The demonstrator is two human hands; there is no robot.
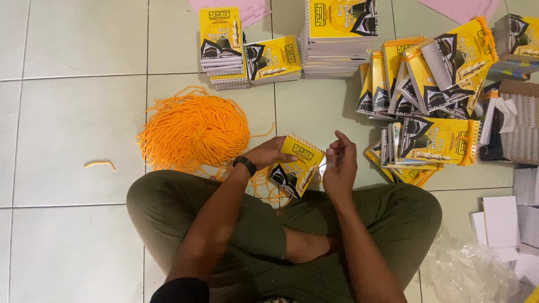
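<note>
Head view, looking straight down: a person sits cross-legged on the tile floor (73, 129), and the booklet (296, 164) is held just above the lap, between both hands. It looks light and fairly stiff, a small spiral-bound pad with a glossy cover that could slip a little, so the safest hold is likely along an edge away from the wire binding, which might bend if squeezed. The left hand (268, 154) grips its left edge, thumb over the cover and fingers curled beneath. The right hand (338, 161) is beside the right edge with fingertips pressed together, seemingly pinching something thin; what it is I cannot tell. The booklet has a yellow cover with a black-and-white angular design toward its lower end, and it sits tilted, the coil along its upper edge. Just left of the hands lies a loose heap of orange cord (193, 130), soft and tangly, some strands trailing under the booklet, with one short piece (100, 164) lying well apart. Stacks of like booklets (331, 36) stand further off, with a jumbled pile (432, 101) at right.
</note>
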